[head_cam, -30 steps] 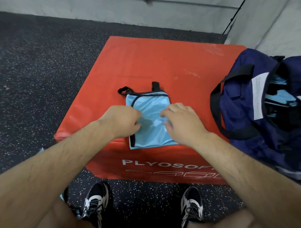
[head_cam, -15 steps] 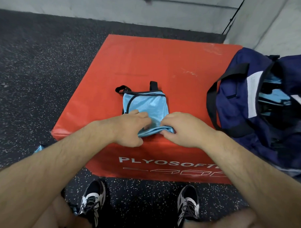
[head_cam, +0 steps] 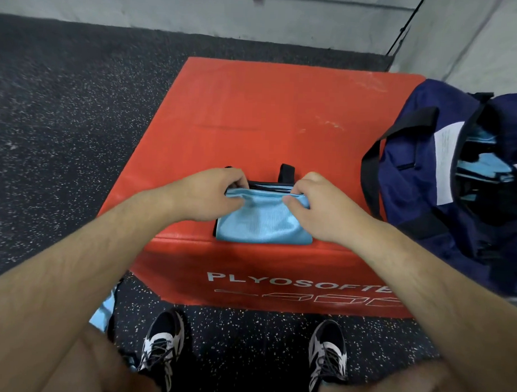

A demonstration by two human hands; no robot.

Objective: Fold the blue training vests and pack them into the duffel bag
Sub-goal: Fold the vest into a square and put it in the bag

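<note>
Two far corners of folded vest [head_cam: 265, 222] pinched by left hand [head_cam: 210, 194], right hand [head_cam: 318, 205].

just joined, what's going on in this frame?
A person is folding a blue vest on a red plyo box. The left hand and right hand each pinch its doubled-over far edge. The navy duffel bag sits open at the right, blue vests already inside. More blue fabric lies on the floor by the left leg.

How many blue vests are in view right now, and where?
3 at least: one vest on the red box, pinched by the left hand and right hand; blue fabric inside the duffel bag, possibly several vests; a blue piece by the left leg, mostly hidden.
</note>
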